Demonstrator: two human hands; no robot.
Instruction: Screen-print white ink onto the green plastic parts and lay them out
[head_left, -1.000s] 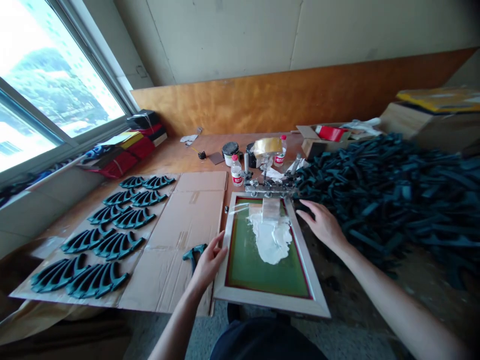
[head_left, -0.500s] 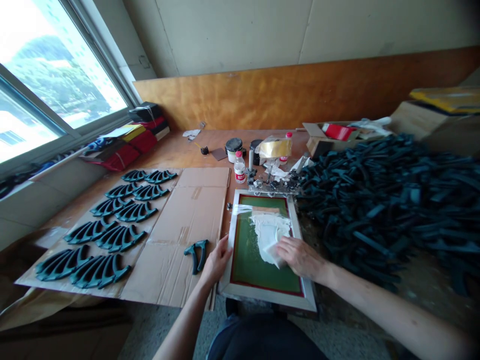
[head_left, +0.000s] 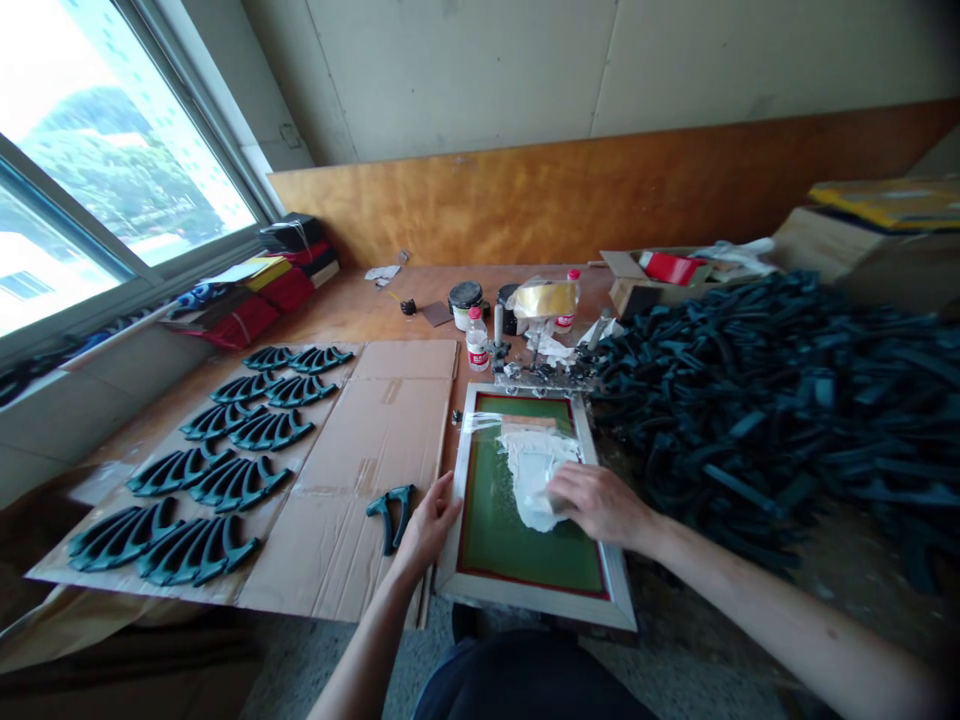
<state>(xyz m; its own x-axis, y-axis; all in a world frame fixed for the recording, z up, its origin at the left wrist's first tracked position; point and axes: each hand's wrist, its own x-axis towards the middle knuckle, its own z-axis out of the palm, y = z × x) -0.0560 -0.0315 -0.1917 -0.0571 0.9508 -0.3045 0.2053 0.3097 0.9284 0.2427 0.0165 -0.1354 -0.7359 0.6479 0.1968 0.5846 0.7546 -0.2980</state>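
Observation:
A silk-screen frame (head_left: 619,590) with green mesh (head_left: 487,540) lies in front of me. White paste (head_left: 529,470) covers part of its middle. My left hand (head_left: 429,522) is at the frame's left edge, its fingers curled against the rim. Over the mesh, my right hand (head_left: 596,503) is closed in a pinch at the right side of the paste. A pale piece shows under its fingertips, but blur and the hand hide what kind it is. A dark green forked plastic part (head_left: 390,515) sits on cardboard left of my left hand.
Several fanned rows of dark green parts (head_left: 236,485) lie on the cardboard sheet (head_left: 330,440). A large heap of such parts (head_left: 750,400) fills the right side. Behind the frame stand a metal clamp bar (head_left: 544,380), a bottle (head_left: 477,340) and a tub (head_left: 465,305).
My right hand has shifted slightly up over the paste, and the white piece under it shows less. The left hand stays at the frame's edge. The view has tilted slightly.

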